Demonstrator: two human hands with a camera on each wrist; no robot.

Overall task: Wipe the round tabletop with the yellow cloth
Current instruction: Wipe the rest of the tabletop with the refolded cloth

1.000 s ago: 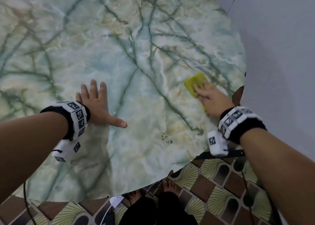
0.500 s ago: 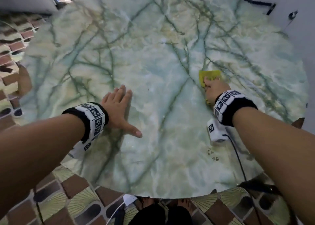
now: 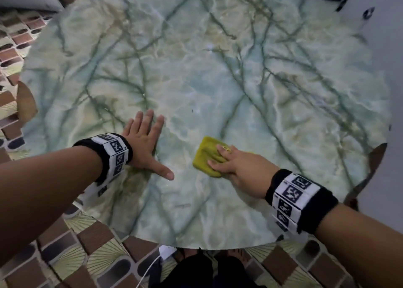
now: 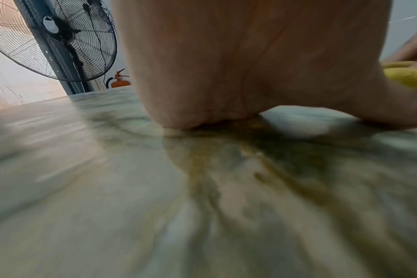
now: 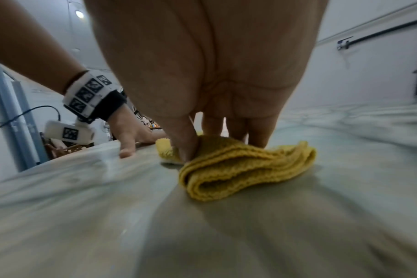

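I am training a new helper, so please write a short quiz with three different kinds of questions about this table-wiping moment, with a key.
1. True or false: the left hand lies flat on the round tabletop, holding nothing.
2. Which hand presses the yellow cloth? A) left B) right C) both
3. Fill in: in the right wrist view the cloth looks ____, in several layers, not spread out.

Key
1. True: its fingers are straight, thumb out.
2. B: the right hand has its fingers on the cloth.
3. Folded.

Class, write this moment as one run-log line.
right hand: presses folded yellow cloth on round marble tabletop | left hand: flat on tabletop | wiping underway
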